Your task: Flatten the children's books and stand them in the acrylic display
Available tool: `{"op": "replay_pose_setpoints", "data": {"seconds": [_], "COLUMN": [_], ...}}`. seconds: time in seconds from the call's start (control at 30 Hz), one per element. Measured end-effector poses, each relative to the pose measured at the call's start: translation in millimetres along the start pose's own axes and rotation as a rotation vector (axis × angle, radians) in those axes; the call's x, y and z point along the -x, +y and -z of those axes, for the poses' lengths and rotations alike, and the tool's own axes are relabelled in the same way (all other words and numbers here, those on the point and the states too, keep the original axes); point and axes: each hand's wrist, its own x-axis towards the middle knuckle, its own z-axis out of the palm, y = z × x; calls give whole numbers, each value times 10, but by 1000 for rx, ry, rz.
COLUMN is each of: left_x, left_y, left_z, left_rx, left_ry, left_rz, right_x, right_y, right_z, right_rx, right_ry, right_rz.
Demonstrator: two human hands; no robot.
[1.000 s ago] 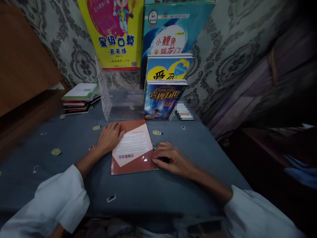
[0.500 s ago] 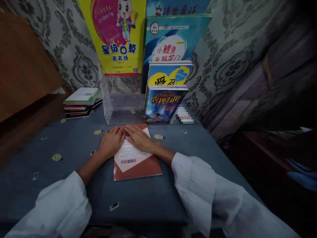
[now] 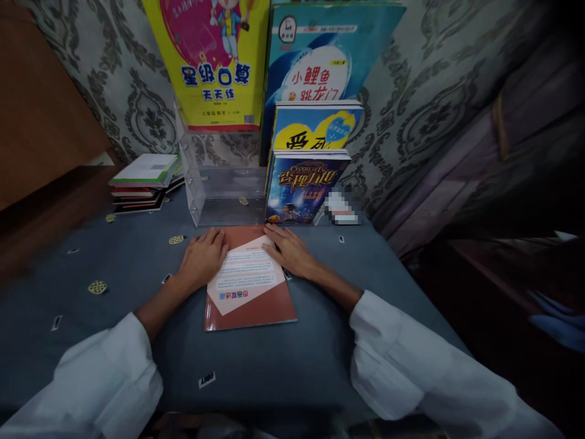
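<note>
A thin reddish-brown book (image 3: 249, 311) lies flat on the cloth-covered table, its printed text upside down to me. My left hand (image 3: 203, 259) rests on its upper left edge, fingers stretched forward and palm down. On the upper right edge lies my right hand (image 3: 290, 251), its fingers spread out flat and the thumb over the white printed panel. Neither hand grips the book. Just beyond it stands a clear acrylic rack (image 3: 219, 210).
Upright in the rack are a yellow workbook (image 3: 219, 113), a teal book (image 3: 315, 67), a yellow-and-blue book (image 3: 315, 128) and a dark blue book (image 3: 297, 189). A stack of books (image 3: 144, 177) lies at left. A blurred-out white item (image 3: 340, 210) sits right of the rack.
My right hand has slid right, from the middle of the book's top to its right edge, uncovering more print. My left hand stays near the left edge. The view has shifted slightly.
</note>
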Motion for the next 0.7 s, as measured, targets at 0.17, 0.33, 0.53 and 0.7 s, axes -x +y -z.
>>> {"op": "replay_pose_setpoints", "data": {"seconds": [0.17,0.33,0.53,0.7], "left_x": [-39,-66,-71,-76], "left_y": [-17,-40,-39,-55], "left_z": [-10,-27,-16,-2], "left_rx": [16,39,33,41], "left_ry": [-9,14,-16,-16], "left_rz": [-5,-19,-6,-19], "right_x": [-1,-7,1,5], "right_y": [2,-1,-24,-48], "right_z": [-1,-10,12,21], "right_rx": [18,25,46,51], "right_ry": [8,8,-2,-5], "right_rz": [4,-12,-23,-23]}}
